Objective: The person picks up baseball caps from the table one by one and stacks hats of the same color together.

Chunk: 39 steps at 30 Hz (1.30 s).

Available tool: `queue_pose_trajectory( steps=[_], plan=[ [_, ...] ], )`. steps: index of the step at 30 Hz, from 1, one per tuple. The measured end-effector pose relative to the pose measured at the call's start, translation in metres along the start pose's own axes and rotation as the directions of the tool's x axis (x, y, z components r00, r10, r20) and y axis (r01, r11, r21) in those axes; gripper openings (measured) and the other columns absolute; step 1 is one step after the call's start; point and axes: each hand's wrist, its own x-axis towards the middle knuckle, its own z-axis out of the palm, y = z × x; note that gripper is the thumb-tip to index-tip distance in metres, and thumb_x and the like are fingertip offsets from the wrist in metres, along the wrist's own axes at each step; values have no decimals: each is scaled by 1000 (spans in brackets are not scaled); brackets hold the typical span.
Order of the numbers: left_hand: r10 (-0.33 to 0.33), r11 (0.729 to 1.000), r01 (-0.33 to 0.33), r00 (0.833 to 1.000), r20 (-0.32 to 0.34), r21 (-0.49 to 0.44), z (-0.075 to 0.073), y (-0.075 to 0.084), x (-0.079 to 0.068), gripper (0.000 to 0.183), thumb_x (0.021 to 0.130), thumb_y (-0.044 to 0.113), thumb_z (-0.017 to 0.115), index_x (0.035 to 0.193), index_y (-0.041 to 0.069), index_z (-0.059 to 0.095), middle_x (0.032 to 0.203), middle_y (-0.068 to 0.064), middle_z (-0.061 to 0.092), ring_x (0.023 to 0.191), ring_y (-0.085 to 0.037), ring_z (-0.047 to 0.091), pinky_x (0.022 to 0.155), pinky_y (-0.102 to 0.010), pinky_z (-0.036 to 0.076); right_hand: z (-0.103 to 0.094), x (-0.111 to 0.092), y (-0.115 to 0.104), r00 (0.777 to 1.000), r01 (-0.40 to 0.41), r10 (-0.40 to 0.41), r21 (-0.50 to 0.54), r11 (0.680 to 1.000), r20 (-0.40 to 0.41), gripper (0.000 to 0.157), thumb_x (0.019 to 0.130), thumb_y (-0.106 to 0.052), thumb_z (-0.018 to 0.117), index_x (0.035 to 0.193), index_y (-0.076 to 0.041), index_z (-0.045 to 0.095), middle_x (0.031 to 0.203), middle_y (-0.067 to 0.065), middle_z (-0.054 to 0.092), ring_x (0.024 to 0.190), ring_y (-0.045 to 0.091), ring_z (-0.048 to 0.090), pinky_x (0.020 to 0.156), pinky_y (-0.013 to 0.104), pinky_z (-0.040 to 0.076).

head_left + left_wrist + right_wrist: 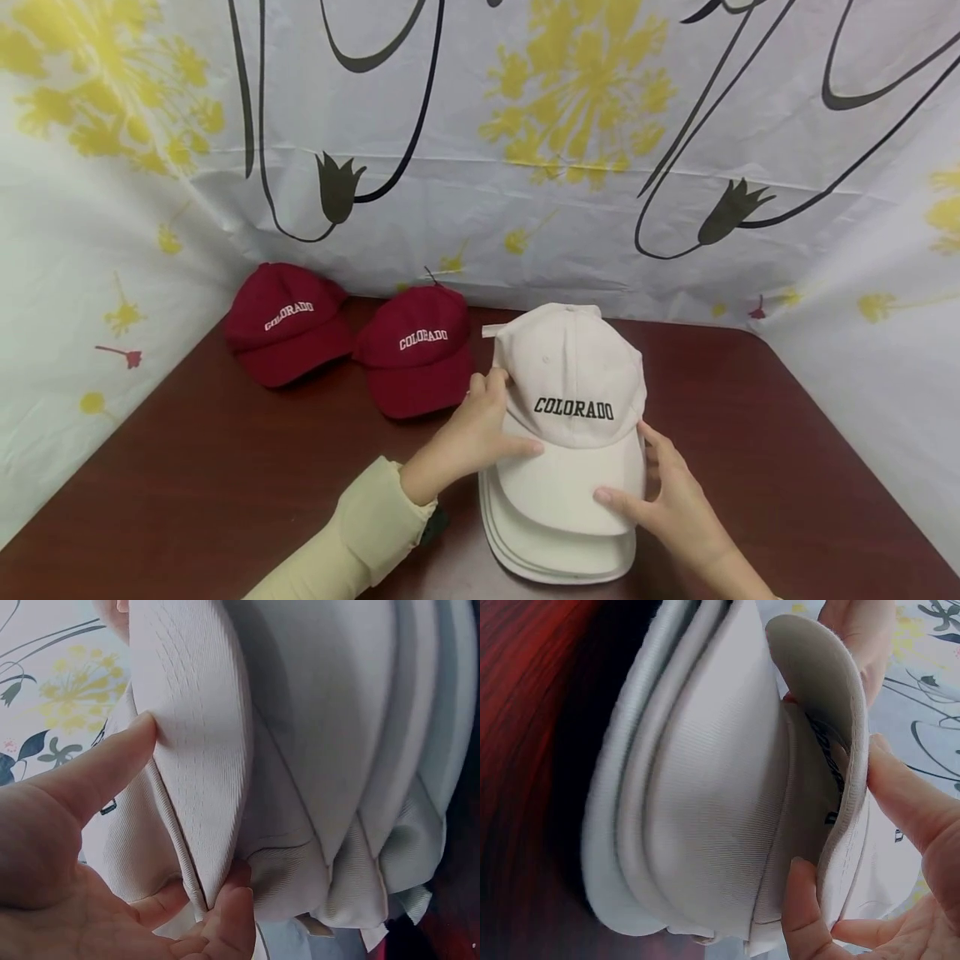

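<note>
Cap [572, 371] of ribbed cloth, curved brim [572, 492] between hands [476, 429] [678, 498]

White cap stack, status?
Left hand and right hand gripping top white cap from either side. Brim apart from stack below. Two red caps at left, likely not blocking.

The left hand [71, 892] grips a pale cap's brim [199, 750] beside more stacked pale caps [322, 712].

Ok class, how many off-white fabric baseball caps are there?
4: the top off-white fabric baseball cap, held by the left hand and right hand, and the second cap, third cap and fourth cap stacked beneath. More may be hidden.
</note>
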Motion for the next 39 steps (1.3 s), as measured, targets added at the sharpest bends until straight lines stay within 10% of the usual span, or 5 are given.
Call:
queue_pose_trajectory(
  steps=[15,39],
  plan=[
    [4,1000,-4,1000,5,-23,10,-11,-3,78,68,24,81,123,-3,33,118,-24,35,101,-32,47,84,-42,42,9,-5,8,1000,20,-21,-32,999,-20,94,65,-18,83,135,12,28,109,24,48,86,25,55,65,27,46],
    [38,976,-39,999,7,214,15,-15,-7,75,66,38,81,115,1,37,112,-20,42,100,-34,45,67,-43,44,19,-11,12,997,64,-69,-132,989,-37,96,65,-24,83,133,17,29,103,24,45,69,8,50,60,27,44]
  ],
)
